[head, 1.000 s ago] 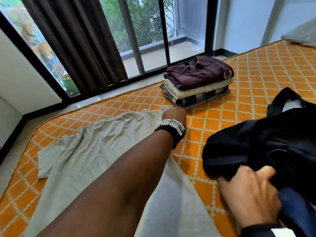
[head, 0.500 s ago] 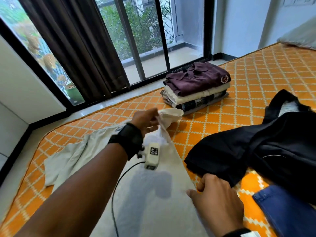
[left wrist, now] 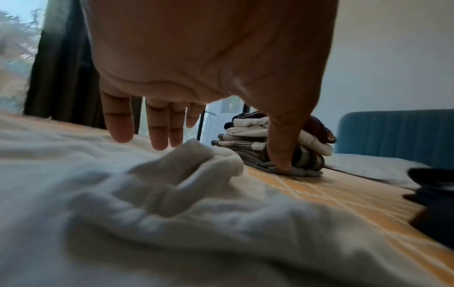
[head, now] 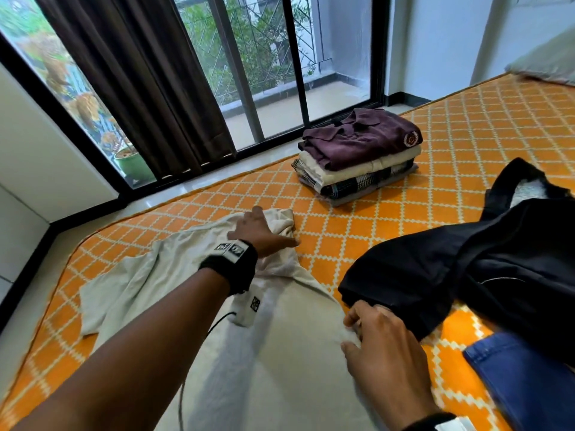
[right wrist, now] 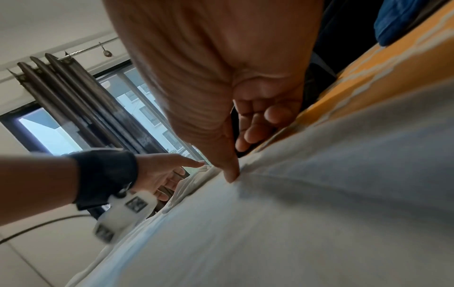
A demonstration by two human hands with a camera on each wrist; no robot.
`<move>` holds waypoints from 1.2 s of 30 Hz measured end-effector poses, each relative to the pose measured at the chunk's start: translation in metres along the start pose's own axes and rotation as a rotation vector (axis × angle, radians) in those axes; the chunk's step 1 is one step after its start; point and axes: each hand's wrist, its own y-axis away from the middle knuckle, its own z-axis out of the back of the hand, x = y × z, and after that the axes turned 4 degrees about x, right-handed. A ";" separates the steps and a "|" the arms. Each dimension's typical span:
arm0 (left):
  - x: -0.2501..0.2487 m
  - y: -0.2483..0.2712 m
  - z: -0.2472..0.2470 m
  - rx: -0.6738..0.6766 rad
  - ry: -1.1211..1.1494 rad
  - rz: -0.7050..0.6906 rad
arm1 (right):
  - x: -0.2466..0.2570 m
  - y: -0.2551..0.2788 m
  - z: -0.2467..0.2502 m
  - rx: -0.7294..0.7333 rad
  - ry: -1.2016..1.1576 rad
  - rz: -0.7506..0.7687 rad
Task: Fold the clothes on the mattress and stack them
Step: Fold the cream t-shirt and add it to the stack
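Observation:
A white shirt (head: 280, 353) lies spread on the orange patterned mattress (head: 342, 231), its far end bunched up. My left hand (head: 261, 231) hovers over that bunch with fingers straight and thumb out, holding nothing; the left wrist view shows the same hand (left wrist: 221, 147) above the crumpled cloth (left wrist: 172, 213). My right hand (head: 354, 331) is at the shirt's right edge. In the right wrist view its thumb (right wrist: 230, 174) presses the cloth (right wrist: 319, 194) while curled fingers close in from the edge. A folded stack (head: 357, 157) topped by a maroon shirt sits beyond.
A black garment (head: 466, 259) lies heaped right of the shirt, touching my right hand. Blue jeans (head: 513, 384) lie near the front right. A dark curtain (head: 140, 88) and barred window stand past the mattress edge. A grey pillow (head: 544, 66) is far right.
My left hand lifted the shirt's far end, then let it drop in a bunch and opened. My right hand left the black garment and moved to the shirt's right edge.

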 end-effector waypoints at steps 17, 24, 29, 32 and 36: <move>0.072 -0.055 -0.014 -0.121 0.564 0.404 | -0.013 -0.017 -0.031 0.067 -0.139 0.202; 0.062 -0.008 0.003 -0.271 0.504 0.280 | -0.011 -0.014 -0.028 0.060 -0.105 0.186; 0.069 -0.011 0.004 -0.172 0.385 0.340 | -0.010 -0.015 -0.026 0.069 -0.072 0.189; 0.068 -0.005 0.002 -0.111 0.621 0.397 | -0.011 -0.014 -0.024 0.100 -0.032 0.288; 0.063 0.012 -0.002 0.054 0.740 0.347 | -0.007 -0.014 -0.021 0.201 0.049 0.425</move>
